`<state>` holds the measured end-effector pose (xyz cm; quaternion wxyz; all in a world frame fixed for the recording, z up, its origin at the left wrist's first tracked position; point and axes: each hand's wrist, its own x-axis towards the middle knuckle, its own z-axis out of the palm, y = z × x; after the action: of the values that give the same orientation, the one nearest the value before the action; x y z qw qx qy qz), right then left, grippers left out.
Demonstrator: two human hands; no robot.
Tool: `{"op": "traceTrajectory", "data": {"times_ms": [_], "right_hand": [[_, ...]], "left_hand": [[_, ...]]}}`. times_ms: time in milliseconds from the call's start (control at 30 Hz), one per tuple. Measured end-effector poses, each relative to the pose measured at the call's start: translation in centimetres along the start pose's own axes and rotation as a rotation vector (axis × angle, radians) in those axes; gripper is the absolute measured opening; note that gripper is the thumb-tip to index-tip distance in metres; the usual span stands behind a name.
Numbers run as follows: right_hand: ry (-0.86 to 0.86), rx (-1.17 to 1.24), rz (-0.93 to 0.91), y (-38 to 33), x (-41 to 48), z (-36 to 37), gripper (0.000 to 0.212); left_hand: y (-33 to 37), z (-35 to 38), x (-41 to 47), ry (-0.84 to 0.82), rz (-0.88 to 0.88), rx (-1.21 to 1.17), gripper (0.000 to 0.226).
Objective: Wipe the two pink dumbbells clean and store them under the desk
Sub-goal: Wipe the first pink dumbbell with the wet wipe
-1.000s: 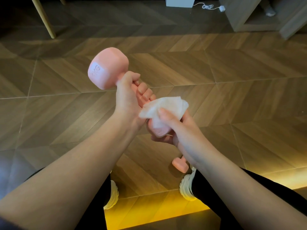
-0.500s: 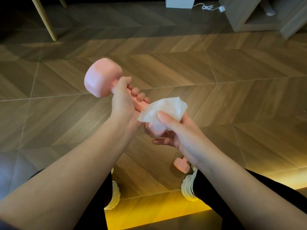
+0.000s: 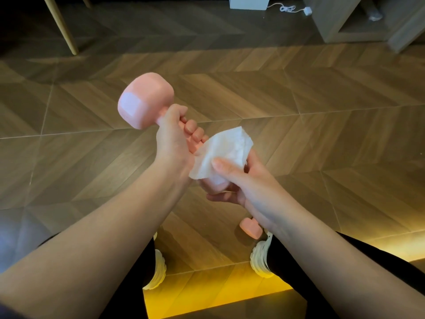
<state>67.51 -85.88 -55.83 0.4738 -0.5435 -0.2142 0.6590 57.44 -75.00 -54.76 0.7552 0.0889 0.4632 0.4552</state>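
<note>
The held dumbbell (image 3: 145, 100) is up in the air over the wooden floor (image 3: 322, 134), tilted, with its far head up and away from the person and its near head low. The left hand (image 3: 172, 137) grips its handle just below the far head, fingers (image 3: 195, 134) curled round it. The near head is mostly covered by a white wipe (image 3: 225, 150). The right hand (image 3: 243, 180) holds the wipe against that head, thumb on top and fingers curled underneath. How much of the head the wipe covers is hard to judge, as only a pink patch shows.

Below the held dumbbell, on the floor, lies the second dumbbell (image 3: 249, 227), partly hidden by the right wrist and just beside a white shoe (image 3: 261, 261). Well beyond the held dumbbell stand a wooden leg (image 3: 61, 26) and a white box (image 3: 248, 2).
</note>
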Motion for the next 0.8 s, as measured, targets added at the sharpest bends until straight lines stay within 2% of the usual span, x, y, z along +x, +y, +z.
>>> {"op": "traceTrajectory", "data": {"times_ms": [133, 367, 500, 633, 800], "right_hand": [[0.084, 0.052, 0.017, 0.1, 0.0, 0.0, 0.04], [-0.197, 0.162, -0.018, -0.8, -0.5, -0.9, 0.046], [-0.097, 0.056, -0.014, -0.3, -0.3, -0.1, 0.06], [0.038, 0.025, -0.002, -0.1, -0.1, 0.3, 0.062], [-0.017, 0.179, -0.013, -0.7, -0.5, -0.3, 0.057]], "left_hand": [[-0.4, 0.6, -0.3, -0.038, 0.004, 0.024, 0.033], [0.9, 0.5, 0.1, -0.039, 0.018, -0.036, 0.029], [0.8, -0.1, 0.0, -0.032, -0.018, -0.037, 0.03], [0.2, 0.2, -0.3, -0.075, -0.024, -0.007, 0.033], [0.7, 0.8, -0.4, -0.138, 0.017, 0.004, 0.034]]}}
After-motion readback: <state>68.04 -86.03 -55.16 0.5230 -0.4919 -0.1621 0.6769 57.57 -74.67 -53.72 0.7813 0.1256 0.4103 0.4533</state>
